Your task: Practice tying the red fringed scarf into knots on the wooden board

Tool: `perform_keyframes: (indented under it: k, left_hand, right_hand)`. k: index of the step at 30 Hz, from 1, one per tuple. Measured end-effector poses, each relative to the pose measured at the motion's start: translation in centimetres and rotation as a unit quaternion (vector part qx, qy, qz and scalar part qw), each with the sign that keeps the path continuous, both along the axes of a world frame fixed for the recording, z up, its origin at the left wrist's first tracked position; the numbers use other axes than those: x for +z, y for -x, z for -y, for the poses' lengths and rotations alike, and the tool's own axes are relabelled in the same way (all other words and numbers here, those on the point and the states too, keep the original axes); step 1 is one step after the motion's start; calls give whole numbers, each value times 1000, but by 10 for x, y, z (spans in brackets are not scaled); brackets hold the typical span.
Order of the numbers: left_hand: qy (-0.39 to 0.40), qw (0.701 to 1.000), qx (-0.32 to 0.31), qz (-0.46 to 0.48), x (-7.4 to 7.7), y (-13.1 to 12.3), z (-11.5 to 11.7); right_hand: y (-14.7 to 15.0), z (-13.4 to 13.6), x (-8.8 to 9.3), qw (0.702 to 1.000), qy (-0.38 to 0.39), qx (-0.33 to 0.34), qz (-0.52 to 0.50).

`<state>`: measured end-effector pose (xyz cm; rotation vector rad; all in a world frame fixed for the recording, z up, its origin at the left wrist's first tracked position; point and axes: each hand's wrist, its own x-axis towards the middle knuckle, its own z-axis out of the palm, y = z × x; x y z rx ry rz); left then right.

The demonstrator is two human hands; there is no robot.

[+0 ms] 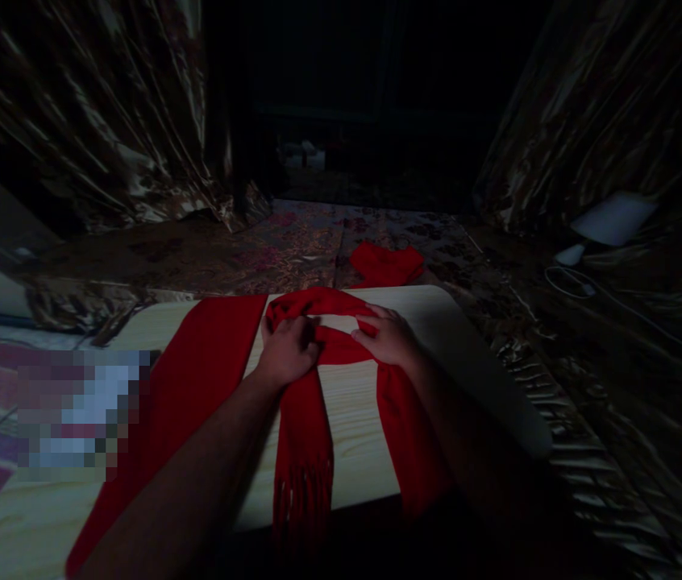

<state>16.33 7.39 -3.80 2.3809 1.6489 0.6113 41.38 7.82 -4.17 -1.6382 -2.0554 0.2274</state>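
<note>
A red scarf (305, 411) with a fringed end lies looped on a pale wooden tabletop (356, 439). My left hand (289, 348) closes round the loop's left side, above the fringed end that hangs toward me. On the right side of the loop, my right hand (390, 334) grips the cloth between thumb and fingers. Bare wood shows through the loop between both hands. Another stretch of red cloth runs down from beneath my right hand toward the near edge. A wide, flat red panel (196, 379) lies to the left; whether it joins the scarf cannot be made out.
Beyond the far table edge, a bunched red cloth (386, 262) rests on a patterned cover (298, 242). A white lamp (616, 219) with a cord stands at right. Dark curtains (135, 105) hang on both sides. A blurred-out item (84, 411) lies at left. The room is dim.
</note>
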Motion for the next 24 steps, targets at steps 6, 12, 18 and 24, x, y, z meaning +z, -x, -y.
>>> perform_keyframes:
  k: [6,12,18,24]
  left_hand:
    - [0,1000,-23,-18,-2,2,-2]
    - [-5,999,-47,-5,-8,5,-5]
    - [-11,996,-65,53,-9,6,-5]
    - [-4,993,-95,67,-11,7,-8]
  right_hand:
    - [-14,0,7,991,-15,-100,-89]
    - [-20,-5,1,983,93,-134,-80]
    - [-12,-11,-4,937,-15,-127,-325]
    - [7,-10,2,921,75,65,-377]
